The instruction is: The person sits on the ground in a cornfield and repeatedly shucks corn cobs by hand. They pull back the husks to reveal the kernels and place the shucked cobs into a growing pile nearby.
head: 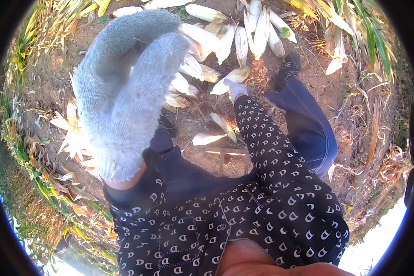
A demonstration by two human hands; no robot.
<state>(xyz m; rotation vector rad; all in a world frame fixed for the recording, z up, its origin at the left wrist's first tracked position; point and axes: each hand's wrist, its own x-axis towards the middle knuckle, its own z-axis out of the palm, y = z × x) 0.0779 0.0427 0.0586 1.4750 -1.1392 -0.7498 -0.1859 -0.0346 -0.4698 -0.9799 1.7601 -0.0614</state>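
Observation:
My left hand (124, 93), in a grey-white knit glove, is raised close to the camera at the left. Its fingers and thumb curve around a gap, their tips near each other, with nothing visible between them. My right hand (236, 90), in a pale glove, reaches down to a pale-husked corn ear (238, 75) on the soil and overlaps its lower edge; whether the fingers grip it is unclear. Several more corn ears in husks (261, 32) lie beyond both hands. Nearer my body are a partly green-husked ear (224, 126) and a pale husk piece (207, 139).
Between my legs, the wooden frame of a low stool (226, 150) shows above the soil. My dark shoe (288, 70) stands right of the ears. Opened dry husks (70, 127) lie at the left, partly behind my left hand. Corn stalks and leaves (374, 38) border both sides; yellow cobs (103, 7) lie top left.

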